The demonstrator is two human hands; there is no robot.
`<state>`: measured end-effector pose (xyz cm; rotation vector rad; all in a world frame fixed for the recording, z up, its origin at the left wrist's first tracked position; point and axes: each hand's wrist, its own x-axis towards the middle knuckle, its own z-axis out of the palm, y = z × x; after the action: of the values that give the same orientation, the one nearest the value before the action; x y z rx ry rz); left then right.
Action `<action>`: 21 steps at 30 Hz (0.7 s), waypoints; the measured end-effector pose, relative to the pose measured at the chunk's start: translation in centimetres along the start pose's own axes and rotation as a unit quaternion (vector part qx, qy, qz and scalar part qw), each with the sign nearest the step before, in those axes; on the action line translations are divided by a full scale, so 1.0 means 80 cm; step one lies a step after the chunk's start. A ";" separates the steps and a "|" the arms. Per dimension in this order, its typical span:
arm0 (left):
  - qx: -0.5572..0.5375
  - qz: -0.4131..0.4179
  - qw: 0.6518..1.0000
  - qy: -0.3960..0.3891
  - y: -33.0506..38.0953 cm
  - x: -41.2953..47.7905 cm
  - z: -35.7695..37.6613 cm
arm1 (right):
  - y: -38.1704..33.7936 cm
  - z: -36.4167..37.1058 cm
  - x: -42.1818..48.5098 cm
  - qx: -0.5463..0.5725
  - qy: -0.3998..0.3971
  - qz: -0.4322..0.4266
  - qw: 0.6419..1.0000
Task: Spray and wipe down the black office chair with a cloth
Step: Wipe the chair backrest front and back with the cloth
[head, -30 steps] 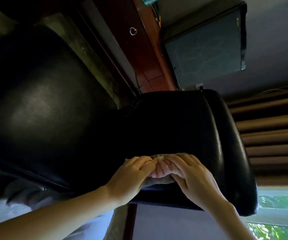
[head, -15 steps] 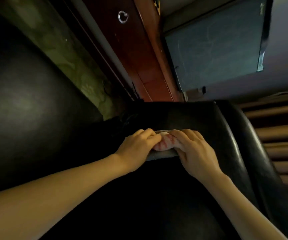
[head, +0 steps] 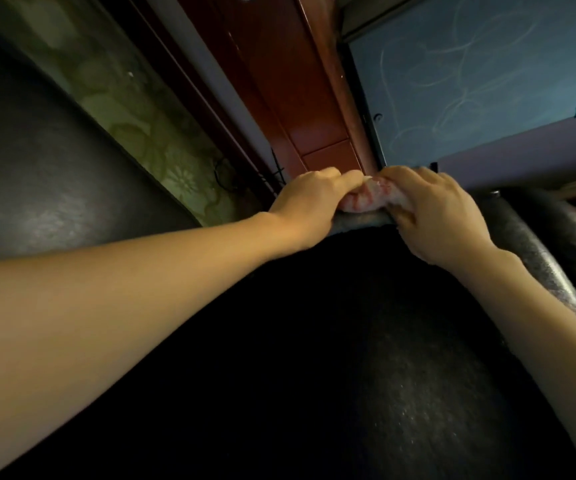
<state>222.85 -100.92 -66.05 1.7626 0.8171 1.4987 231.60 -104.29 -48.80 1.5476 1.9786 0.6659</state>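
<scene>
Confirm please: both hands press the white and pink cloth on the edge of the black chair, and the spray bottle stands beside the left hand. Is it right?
Not fully. The head view shows no spray bottle. The left hand and right hand do press the cloth on the chair edge.

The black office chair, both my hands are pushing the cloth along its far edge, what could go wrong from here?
The small white and red cloth sits at the black leather office chair's far rim; another push may slide it off. Both the left hand and right hand lean forward, so the chair might tip or roll.
</scene>
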 end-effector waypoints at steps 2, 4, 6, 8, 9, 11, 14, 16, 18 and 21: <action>-0.012 0.006 1.000 -0.007 0.008 -0.022 -0.002 | -0.008 -0.011 -0.016 -0.002 -0.037 -0.009 0.999; -0.023 0.017 0.999 -0.017 0.019 -0.056 -0.004 | -0.023 -0.021 -0.038 -0.006 -0.075 -0.018 0.997; -0.049 0.024 0.998 -0.039 0.037 -0.099 -0.011 | -0.042 -0.029 -0.069 0.004 -0.114 -0.035 0.993; -0.077 0.019 0.995 -0.059 0.060 -0.145 -0.020 | -0.061 -0.038 -0.106 0.016 -0.154 -0.047 0.987; -0.091 0.018 0.993 -0.066 0.074 -0.165 -0.027 | -0.071 -0.044 -0.126 0.017 -0.168 -0.050 0.984; -0.110 0.013 0.990 -0.084 0.101 -0.202 -0.043 | -0.093 -0.061 -0.167 0.019 -0.184 -0.051 0.981; -0.104 0.015 0.988 -0.115 0.142 -0.257 -0.067 | -0.126 -0.095 -0.235 0.020 -0.189 -0.037 0.981; -0.093 0.019 0.988 -0.124 0.167 -0.293 -0.084 | -0.149 -0.117 -0.278 0.026 -0.183 -0.028 0.982; -0.096 0.022 0.986 -0.136 0.186 -0.319 -0.097 | -0.170 -0.134 -0.314 0.028 -0.168 -0.013 0.985; -0.073 0.020 0.987 -0.142 0.204 -0.341 -0.114 | -0.192 -0.152 -0.347 0.019 -0.139 0.016 0.990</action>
<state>210.54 -131.57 -67.14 1.8351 0.5172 1.2597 217.99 -135.34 -47.13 1.6024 1.7707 0.4020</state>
